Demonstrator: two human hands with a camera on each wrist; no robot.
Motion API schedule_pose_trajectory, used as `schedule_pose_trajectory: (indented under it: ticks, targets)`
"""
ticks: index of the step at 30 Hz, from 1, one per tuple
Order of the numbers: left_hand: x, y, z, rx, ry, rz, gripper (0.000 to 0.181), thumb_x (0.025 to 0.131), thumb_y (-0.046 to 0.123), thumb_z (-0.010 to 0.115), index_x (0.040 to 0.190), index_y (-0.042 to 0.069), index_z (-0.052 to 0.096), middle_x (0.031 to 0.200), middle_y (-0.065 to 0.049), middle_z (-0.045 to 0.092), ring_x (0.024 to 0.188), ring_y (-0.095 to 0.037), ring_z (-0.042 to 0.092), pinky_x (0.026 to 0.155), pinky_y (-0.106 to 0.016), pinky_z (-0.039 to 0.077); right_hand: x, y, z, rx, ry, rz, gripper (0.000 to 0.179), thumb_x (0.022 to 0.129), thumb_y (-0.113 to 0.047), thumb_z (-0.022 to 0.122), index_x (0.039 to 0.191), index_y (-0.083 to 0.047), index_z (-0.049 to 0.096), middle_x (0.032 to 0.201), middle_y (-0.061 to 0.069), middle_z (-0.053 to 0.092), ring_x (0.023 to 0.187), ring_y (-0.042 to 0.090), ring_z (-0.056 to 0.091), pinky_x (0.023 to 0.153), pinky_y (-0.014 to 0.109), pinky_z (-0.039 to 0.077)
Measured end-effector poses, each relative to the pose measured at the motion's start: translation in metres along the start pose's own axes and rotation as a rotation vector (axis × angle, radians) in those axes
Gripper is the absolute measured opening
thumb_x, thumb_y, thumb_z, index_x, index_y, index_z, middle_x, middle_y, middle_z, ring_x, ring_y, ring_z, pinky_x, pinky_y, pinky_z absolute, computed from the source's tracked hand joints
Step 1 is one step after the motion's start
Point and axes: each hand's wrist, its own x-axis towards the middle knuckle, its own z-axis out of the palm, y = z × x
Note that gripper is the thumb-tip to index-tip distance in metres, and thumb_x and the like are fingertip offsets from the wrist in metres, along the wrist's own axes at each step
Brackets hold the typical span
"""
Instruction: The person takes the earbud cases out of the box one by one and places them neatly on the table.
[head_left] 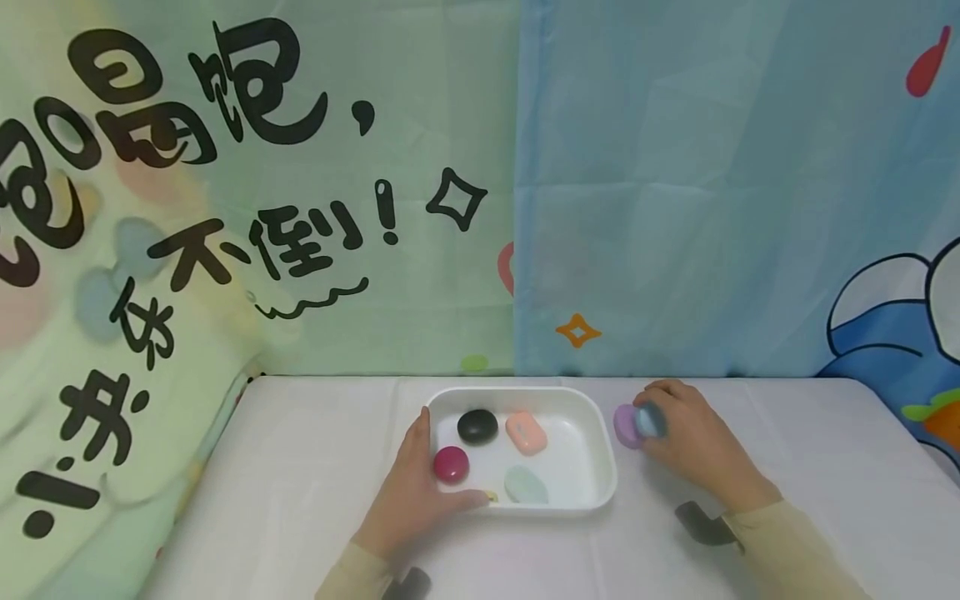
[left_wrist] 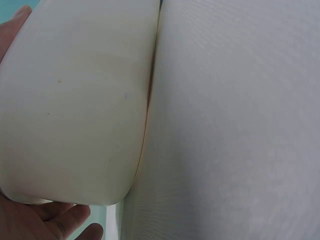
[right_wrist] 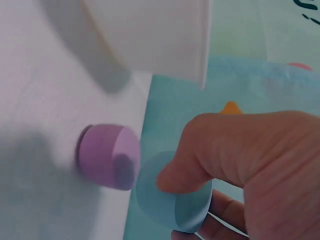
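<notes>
My right hand (head_left: 693, 437) pinches a light-blue pebble-shaped block (right_wrist: 154, 200) between thumb and fingers, to the right of the white tray (head_left: 581, 450). Beside that block, a purple rounded block (right_wrist: 102, 155) rests on the table; a gap between the two is hard to judge. My left hand (head_left: 412, 492) grips the tray's left end, its thumb along the near rim. Inside the tray lie a black oval block (head_left: 477, 427), a pink rounded block (head_left: 527, 433), a magenta round block (head_left: 451, 465) and a pale green block (head_left: 527, 485). A small yellow piece (head_left: 491, 496) shows by the left thumb, mostly hidden.
A white cloth covers the table (head_left: 285, 483). Behind it hangs a printed curtain (head_left: 645, 208), green with dark lettering on the left and blue on the right. The left wrist view mostly shows the tray's outer wall (left_wrist: 75, 110) and the cloth.
</notes>
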Motion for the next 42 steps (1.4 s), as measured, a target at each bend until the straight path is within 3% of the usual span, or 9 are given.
schedule_pose_trajectory:
  ticks: [8, 17, 23, 34, 42]
  targets:
    - [0.000, 0.000, 0.000, -0.012, -0.007, -0.014, 0.135, 0.066, 0.066, 0.084, 0.162, 0.006, 0.010, 0.166, -0.009, 0.020, 0.149, -0.028, 0.027, 0.117, -0.048, 0.030, -0.001, 0.014, 0.005, -0.033, 0.013, -0.025, 0.036, 0.069, 0.004, 0.079, 0.103, 0.002, 0.067, 0.115, 0.025, 0.059, 0.110, 0.049, 0.054, 0.094, 0.063, 0.045]
    - [-0.001, 0.000, -0.002, -0.002, -0.004, -0.002, 0.136, 0.066, 0.069, 0.083, 0.162, 0.005, 0.010, 0.165, -0.009, 0.021, 0.149, -0.029, 0.027, 0.117, -0.050, 0.031, 0.001, 0.021, 0.007, -0.034, -0.055, 0.034, 0.043, 0.070, 0.007, 0.078, 0.110, 0.008, 0.061, 0.117, 0.029, 0.057, 0.111, 0.049, 0.052, 0.096, 0.064, 0.045]
    - [0.000, -0.001, -0.002, 0.004, -0.007, -0.019, 0.138, 0.064, 0.070, 0.083, 0.162, 0.008, 0.010, 0.166, -0.008, 0.020, 0.149, -0.027, 0.026, 0.117, -0.048, 0.030, 0.001, 0.028, 0.011, -0.028, -0.080, 0.025, 0.047, 0.068, 0.012, 0.077, 0.111, 0.010, 0.058, 0.112, 0.030, 0.058, 0.106, 0.049, 0.054, 0.094, 0.064, 0.045]
    - [0.000, -0.002, 0.000, 0.001, -0.003, -0.010, 0.137, 0.064, 0.068, 0.084, 0.162, 0.007, 0.010, 0.166, -0.010, 0.020, 0.149, -0.029, 0.026, 0.117, -0.049, 0.031, 0.003, 0.033, 0.017, 0.010, -0.181, 0.072, 0.052, 0.071, 0.014, 0.072, 0.119, 0.009, 0.055, 0.121, 0.031, 0.056, 0.114, 0.050, 0.052, 0.098, 0.065, 0.042]
    - [0.001, -0.003, 0.000, -0.013, -0.003, 0.000, 0.138, 0.063, 0.070, 0.083, 0.162, 0.008, 0.009, 0.166, -0.007, 0.020, 0.149, -0.026, 0.026, 0.117, -0.047, 0.031, 0.004, 0.035, 0.018, 0.026, -0.195, 0.103, 0.056, 0.072, 0.015, 0.069, 0.124, 0.011, 0.052, 0.127, 0.034, 0.053, 0.120, 0.052, 0.047, 0.102, 0.067, 0.038]
